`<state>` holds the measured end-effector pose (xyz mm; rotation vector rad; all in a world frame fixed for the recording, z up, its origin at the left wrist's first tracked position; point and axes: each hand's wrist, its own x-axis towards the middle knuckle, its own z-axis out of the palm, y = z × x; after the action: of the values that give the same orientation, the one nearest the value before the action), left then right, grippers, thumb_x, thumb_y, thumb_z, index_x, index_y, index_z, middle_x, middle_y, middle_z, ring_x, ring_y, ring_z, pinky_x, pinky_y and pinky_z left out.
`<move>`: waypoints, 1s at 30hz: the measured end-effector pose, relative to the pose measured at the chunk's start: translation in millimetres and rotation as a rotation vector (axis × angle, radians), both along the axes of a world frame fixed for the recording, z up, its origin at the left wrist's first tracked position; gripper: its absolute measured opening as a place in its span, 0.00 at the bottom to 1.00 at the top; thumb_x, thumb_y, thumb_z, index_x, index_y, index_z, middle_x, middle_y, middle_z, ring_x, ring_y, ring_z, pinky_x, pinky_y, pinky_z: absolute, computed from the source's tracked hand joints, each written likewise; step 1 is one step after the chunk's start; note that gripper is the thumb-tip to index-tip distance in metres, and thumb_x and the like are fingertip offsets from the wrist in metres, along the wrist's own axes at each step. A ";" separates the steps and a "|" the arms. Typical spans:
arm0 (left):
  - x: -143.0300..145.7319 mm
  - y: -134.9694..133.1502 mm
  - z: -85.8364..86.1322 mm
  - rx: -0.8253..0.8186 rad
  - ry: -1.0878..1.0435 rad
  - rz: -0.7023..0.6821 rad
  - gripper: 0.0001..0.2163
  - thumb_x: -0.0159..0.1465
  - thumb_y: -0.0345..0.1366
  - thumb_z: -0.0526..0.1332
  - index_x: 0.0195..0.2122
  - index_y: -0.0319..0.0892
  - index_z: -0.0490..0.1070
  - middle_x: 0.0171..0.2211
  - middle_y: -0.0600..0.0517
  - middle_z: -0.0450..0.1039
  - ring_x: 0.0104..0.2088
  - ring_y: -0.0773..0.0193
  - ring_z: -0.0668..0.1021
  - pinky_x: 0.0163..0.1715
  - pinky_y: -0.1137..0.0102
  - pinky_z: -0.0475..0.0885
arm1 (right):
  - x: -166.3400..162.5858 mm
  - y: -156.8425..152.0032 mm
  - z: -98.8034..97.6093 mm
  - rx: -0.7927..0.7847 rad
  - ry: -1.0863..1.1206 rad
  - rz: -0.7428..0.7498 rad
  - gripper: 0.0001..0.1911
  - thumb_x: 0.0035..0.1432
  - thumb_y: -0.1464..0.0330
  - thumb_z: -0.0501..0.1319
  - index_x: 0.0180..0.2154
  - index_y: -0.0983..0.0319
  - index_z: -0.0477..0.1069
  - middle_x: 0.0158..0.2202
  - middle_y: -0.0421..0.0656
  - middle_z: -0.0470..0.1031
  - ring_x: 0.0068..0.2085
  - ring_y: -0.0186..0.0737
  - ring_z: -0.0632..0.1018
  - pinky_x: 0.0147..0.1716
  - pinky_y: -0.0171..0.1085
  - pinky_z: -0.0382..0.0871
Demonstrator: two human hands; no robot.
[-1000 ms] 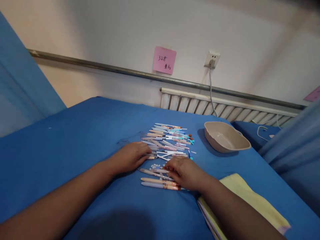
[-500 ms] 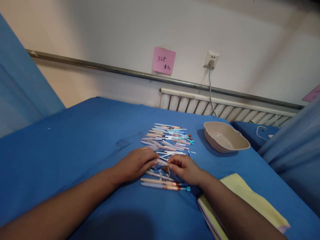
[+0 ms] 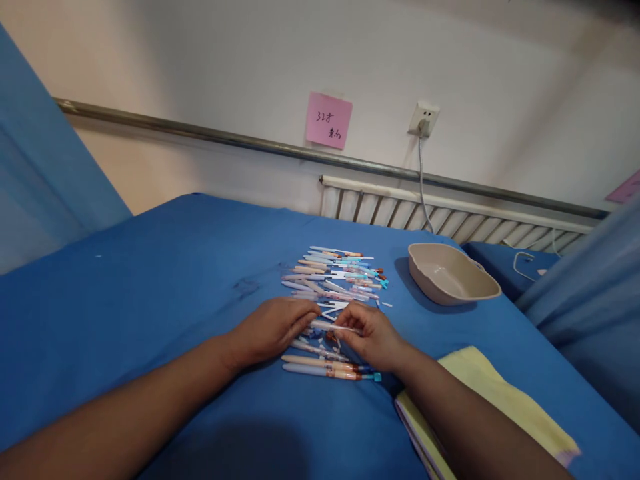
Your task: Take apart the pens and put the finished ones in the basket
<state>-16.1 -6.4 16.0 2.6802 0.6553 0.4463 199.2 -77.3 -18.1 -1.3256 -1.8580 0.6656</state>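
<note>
My left hand point(image 3: 280, 325) is closed, its thumb and fingers pinching one end of a pale pen barrel point(image 3: 323, 325). Close by on the right, my right hand point(image 3: 375, 335) pinches a thin white stick point(image 3: 349, 329), like a pen refill, at the barrel's other end. Whether the stick sits inside the barrel cannot be made out. Beyond both hands lie several pens and pen parts point(image 3: 313, 270) in a loose column. Nearer to me, a peach pen point(image 3: 310, 361) and a pale blue pen point(image 3: 313, 370) lie side by side. Small loose parts under my hands are partly hidden.
A beige basin point(image 3: 453, 275) stands at the right on the blue-covered table point(image 3: 175, 280). Folded yellow cloth point(image 3: 500, 393) lies beneath my right forearm. Behind the table are a radiator point(image 3: 380, 208), a metal rail point(image 3: 225, 139) and a plugged-in cable point(image 3: 421, 180).
Both hands stay over the same spot. The right fingers have shifted slightly, and the thin white stick now shows lengthwise between them.
</note>
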 end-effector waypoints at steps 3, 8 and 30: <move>-1.3 0.4 -0.3 -0.004 -0.020 0.000 0.16 0.66 0.43 0.53 0.52 0.43 0.64 0.41 0.48 0.73 0.40 0.60 0.74 0.41 0.67 0.68 | 0.2 -0.3 1.3 0.030 -0.035 0.006 0.02 0.53 0.69 0.62 0.31 0.60 0.70 0.29 0.38 0.72 0.31 0.33 0.71 0.30 0.32 0.62; -1.3 -0.4 -3.1 0.003 -0.082 -0.067 0.15 0.66 0.39 0.52 0.54 0.44 0.63 0.47 0.47 0.72 0.46 0.59 0.73 0.47 0.66 0.67 | 0.1 -1.4 2.7 0.026 -0.022 -0.001 0.01 0.54 0.70 0.62 0.31 0.60 0.70 0.29 0.38 0.72 0.31 0.33 0.71 0.29 0.32 0.61; -1.3 1.6 -2.7 -0.059 -0.072 -0.060 0.22 0.63 0.43 0.57 0.57 0.45 0.59 0.48 0.46 0.71 0.46 0.59 0.74 0.45 0.66 0.68 | 2.5 -1.7 7.1 0.047 -0.069 0.019 0.01 0.56 0.72 0.60 0.32 0.60 0.70 0.31 0.39 0.73 0.34 0.35 0.72 0.33 0.33 0.63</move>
<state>-17.4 -4.9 13.3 2.6070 0.5572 0.4971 201.6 -79.1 -11.0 -1.3175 -1.9311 0.5896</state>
